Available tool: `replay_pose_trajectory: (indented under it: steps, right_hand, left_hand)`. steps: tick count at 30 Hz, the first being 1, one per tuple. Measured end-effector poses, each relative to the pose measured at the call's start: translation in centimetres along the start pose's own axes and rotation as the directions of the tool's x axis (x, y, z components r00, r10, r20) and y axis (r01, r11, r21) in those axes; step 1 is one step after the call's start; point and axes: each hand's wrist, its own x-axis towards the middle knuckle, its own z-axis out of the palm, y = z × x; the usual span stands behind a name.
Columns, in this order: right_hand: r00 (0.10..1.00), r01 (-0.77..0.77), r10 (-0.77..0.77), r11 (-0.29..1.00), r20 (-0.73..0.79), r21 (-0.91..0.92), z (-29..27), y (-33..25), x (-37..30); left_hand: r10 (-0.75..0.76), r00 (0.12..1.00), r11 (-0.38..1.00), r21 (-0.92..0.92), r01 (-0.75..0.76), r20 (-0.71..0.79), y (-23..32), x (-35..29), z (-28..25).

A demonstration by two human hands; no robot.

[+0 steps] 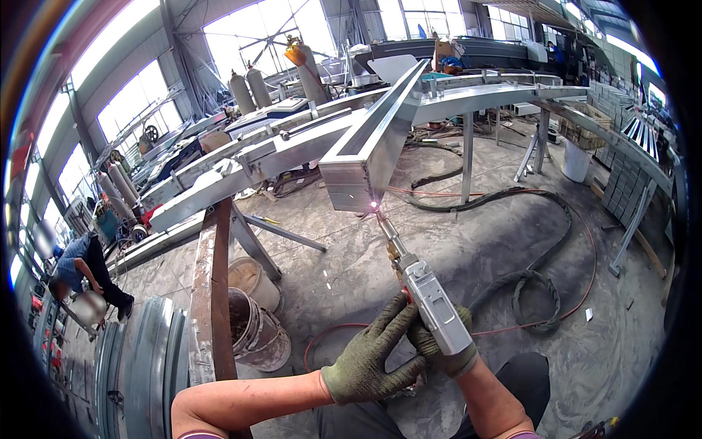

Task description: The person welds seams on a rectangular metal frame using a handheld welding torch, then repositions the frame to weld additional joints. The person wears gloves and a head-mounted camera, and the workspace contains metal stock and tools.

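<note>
A grey metal hand-held welding gun [437, 300] with a brass-coloured nozzle tilts up and away from me. My right hand [446, 347], in a dark green glove, is closed round its handle, partly hidden under the gun's body. My left hand [373, 358], gloved alike, lies just left of it, with thumb and fingers apart. Its fingertips reach the gun's underside near a red part; whether they press on it is hidden. At the nozzle tip a bright pinkish spark glows on the lower corner of a long rectangular metal beam's end [351, 183].
The beam rests across a curved metal frame [263, 157] on legs. Hoses [545, 241] coil over the floor at right. Two buckets [256, 329] stand beside a rusty post [212, 293] at left. Another person [91, 271] bends over at far left. Gas cylinders [311, 73] stand behind.
</note>
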Motion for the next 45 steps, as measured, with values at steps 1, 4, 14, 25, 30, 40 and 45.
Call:
replay_pose_trajectory:
  steps: [1, 4, 14, 25, 30, 40, 45]
  right_hand:
    - [1.000, -0.024, 0.024, 1.000, 0.000, 0.003, 0.0, 0.0, -0.1]
    - [1.000, -0.024, 0.024, 0.999, 0.009, -0.044, 0.0, 0.2, -0.5]
    - [0.993, 0.069, -0.083, 0.983, -0.078, -0.169, -3.0, 1.8, -0.7]
    - [0.993, -0.116, 0.119, 0.989, -0.022, 0.095, -4.4, 3.3, 0.0]
    - [0.901, -0.397, 0.422, 0.717, 0.098, 0.573, -4.3, 3.9, -0.5]
    - [0.964, -0.261, 0.264, 0.923, 0.026, 0.282, -5.1, 2.7, 0.1]
    - [0.992, -0.128, 0.126, 0.976, 0.024, 0.175, -4.9, 4.6, -0.4]
  left_hand:
    - [-0.006, 1.000, 1.000, -0.003, 0.006, -0.010, 0.1, 0.0, 0.1]
    - [-0.008, 1.000, 1.000, -0.005, 0.008, 0.010, 0.2, -0.1, -0.1]
    - [-0.009, 1.000, 0.997, 0.071, 0.007, 0.030, -0.5, -0.3, -0.5]
    - [-0.031, 0.986, 0.990, 0.144, 0.008, 0.161, -3.9, -1.4, 1.2]
    - [-0.041, 0.986, 0.991, 0.135, 0.019, 0.163, -3.9, -0.9, 1.1]
    - [0.116, 0.993, 0.993, -0.043, -0.114, 0.038, 3.8, 3.2, -6.8]
    - [0.174, 0.950, 0.972, -0.110, -0.208, -0.259, 13.6, 2.0, -9.4]
